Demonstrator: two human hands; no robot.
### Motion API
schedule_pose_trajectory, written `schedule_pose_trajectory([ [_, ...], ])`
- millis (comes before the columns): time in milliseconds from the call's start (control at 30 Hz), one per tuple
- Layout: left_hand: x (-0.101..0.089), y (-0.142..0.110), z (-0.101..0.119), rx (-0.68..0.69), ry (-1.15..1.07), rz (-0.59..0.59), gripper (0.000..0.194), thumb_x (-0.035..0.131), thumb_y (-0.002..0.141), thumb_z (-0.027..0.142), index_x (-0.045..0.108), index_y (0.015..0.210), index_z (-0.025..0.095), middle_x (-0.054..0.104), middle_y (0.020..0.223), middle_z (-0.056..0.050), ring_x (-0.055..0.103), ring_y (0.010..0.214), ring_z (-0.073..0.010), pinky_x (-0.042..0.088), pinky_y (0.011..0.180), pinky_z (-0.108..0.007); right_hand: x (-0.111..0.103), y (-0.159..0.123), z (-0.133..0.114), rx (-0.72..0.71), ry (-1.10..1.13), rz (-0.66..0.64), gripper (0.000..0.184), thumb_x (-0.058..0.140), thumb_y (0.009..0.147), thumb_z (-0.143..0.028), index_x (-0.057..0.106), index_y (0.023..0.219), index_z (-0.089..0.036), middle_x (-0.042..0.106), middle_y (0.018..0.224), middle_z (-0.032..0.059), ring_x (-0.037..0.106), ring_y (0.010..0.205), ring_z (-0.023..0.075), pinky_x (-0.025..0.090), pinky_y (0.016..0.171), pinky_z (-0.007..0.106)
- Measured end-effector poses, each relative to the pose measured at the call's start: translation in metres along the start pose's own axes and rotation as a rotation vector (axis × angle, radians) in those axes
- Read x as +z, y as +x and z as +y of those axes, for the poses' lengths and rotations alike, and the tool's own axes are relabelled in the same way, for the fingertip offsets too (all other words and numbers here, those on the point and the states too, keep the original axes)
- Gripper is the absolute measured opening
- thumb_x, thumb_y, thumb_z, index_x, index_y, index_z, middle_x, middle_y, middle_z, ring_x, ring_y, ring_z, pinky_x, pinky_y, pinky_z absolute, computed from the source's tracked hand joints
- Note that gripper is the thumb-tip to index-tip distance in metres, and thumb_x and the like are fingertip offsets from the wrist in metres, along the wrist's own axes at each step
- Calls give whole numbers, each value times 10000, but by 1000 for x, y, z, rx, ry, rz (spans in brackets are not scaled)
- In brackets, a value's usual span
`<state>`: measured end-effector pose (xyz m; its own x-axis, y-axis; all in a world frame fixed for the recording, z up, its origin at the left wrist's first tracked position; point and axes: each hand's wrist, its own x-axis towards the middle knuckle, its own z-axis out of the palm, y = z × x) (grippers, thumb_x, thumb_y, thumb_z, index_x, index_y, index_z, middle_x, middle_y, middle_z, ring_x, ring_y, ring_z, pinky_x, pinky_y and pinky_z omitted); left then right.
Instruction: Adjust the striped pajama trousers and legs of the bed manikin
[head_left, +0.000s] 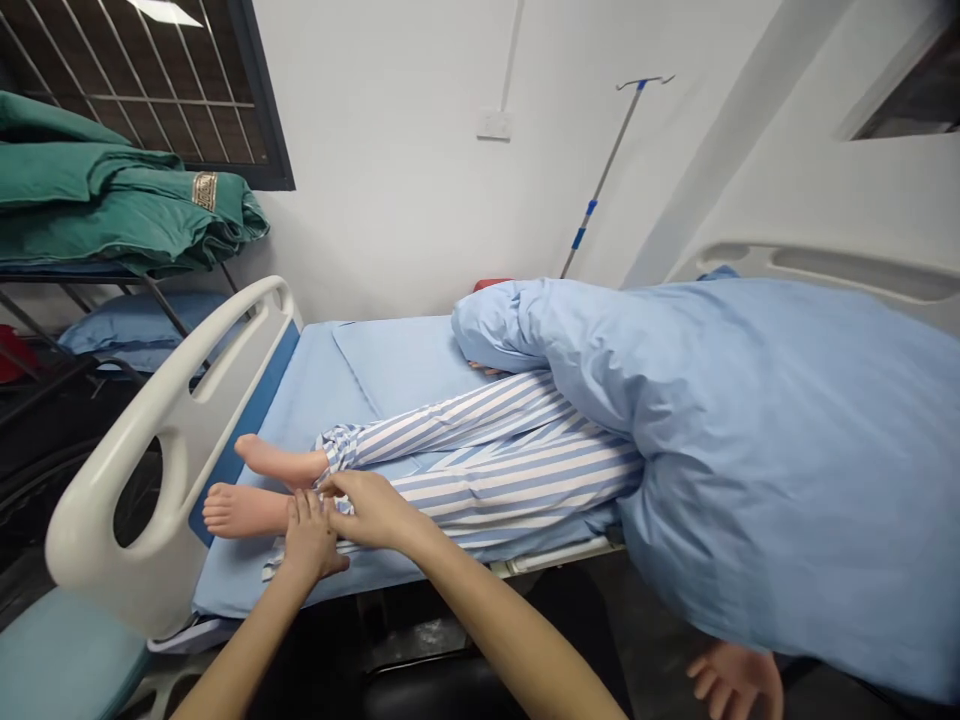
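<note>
A manikin in blue-and-white striped trousers [495, 480] lies on the bed, its bare feet toward the left end. My left hand [311, 545] rests on the ankle of the near foot [244, 510], fingers laid over it and thumb apart. Just right of it, my right hand [373, 508] has its fingers curled at the cuff of the near trouser leg; the fingertips are partly hidden. The far foot [281, 460] lies behind, its cuff gathered at the ankle. A blue quilt [787, 430] covers the upper body.
The white footboard [180, 380] stands just left of the feet. A manikin hand [739, 680] hangs below the quilt at lower right. Behind the bed stands an IV pole [607, 165]. Green folded bedding [112, 200] lies at upper left, and a pale stool [67, 655] sits at lower left.
</note>
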<state>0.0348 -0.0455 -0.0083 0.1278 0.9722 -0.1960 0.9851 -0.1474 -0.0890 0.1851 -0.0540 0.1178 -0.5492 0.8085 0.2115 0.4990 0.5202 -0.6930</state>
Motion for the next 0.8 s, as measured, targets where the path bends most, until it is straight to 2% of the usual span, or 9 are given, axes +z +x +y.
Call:
schedule_pose_trajectory([
  [133, 13, 2, -4, 16, -61, 84, 887, 609, 503, 341, 405, 1292, -9, 304, 1397, -301, 88, 1333, -474, 10, 1063, -555, 47, 63, 43, 49, -54, -17, 466, 536, 751, -252, 504, 1202, -140, 582, 1188, 103, 537, 1085, 217, 409, 914, 293],
  [233, 24, 4, -11, 34, -310, 229, 773, 575, 535, 267, 444, 1251, 8, 351, 1375, -277, 122, 1343, -435, 62, 1074, -557, 71, 105, 57, 64, -56, -30, 504, 483, 781, -211, 446, 1275, -116, 530, 1268, 115, 494, 1150, 217, 373, 959, 276],
  [300, 24, 7, -16, -12, -605, 351, 735, 558, 581, 281, 420, 1264, 48, 367, 1373, -237, 190, 1341, -381, 137, 1082, -538, 82, 128, 64, 103, -50, -49, 449, 371, 848, -186, 439, 1282, -99, 522, 1283, 117, 479, 1173, 192, 351, 979, 256],
  [400, 7, 20, -19, -260, -1209, 448, 650, 525, 665, 335, 401, 1266, 120, 469, 1290, -163, 397, 1241, -292, 319, 1032, -457, 95, 152, 77, 161, -47, -111, 420, 246, 904, -194, 498, 1224, -94, 557, 1243, 117, 507, 1142, 171, 367, 958, 251],
  [500, -17, 42, -19, -527, -1807, 386, 475, 486, 701, 315, 496, 1147, 151, 601, 1050, -91, 565, 1011, -211, 465, 873, -345, 104, 166, 90, 195, -61, -213, 402, 294, 900, -307, 627, 1022, -115, 655, 1063, 112, 596, 987, 208, 446, 842, 292],
  [600, -32, 67, -22, -666, -2156, 263, 376, 428, 730, 293, 533, 1066, 159, 618, 902, -60, 600, 828, -158, 498, 723, -278, 110, 175, 99, 244, -107, -343, 404, 396, 844, -421, 655, 944, -127, 683, 968, 136, 625, 903, 252, 450, 838, 379],
  [667, -36, 82, -28, -731, -2234, 182, 381, 374, 762, 314, 518, 1082, 167, 622, 893, -65, 606, 789, -163, 505, 689, -298, 113, 181, 104, 263, -141, -407, 410, 431, 819, -434, 650, 971, -123, 671, 1008, 162, 619, 928, 279, 408, 893, 457],
  [733, -38, 96, -36, -757, -2194, 143, 411, 299, 790, 333, 508, 1101, 165, 632, 913, -83, 616, 816, -194, 512, 700, -350, 116, 188, 109, 272, -151, -430, 398, 452, 805, -415, 657, 959, -111, 662, 1031, 176, 613, 943, 300, 367, 923, 515],
  [800, -39, 109, -43, -724, -1923, 151, 433, 248, 807, 331, 527, 1091, 162, 647, 894, -92, 621, 847, -223, 509, 719, -394, 118, 194, 113, 288, -139, -395, 380, 479, 789, -404, 673, 896, -95, 674, 991, 179, 617, 921, 311, 358, 923, 537],
])
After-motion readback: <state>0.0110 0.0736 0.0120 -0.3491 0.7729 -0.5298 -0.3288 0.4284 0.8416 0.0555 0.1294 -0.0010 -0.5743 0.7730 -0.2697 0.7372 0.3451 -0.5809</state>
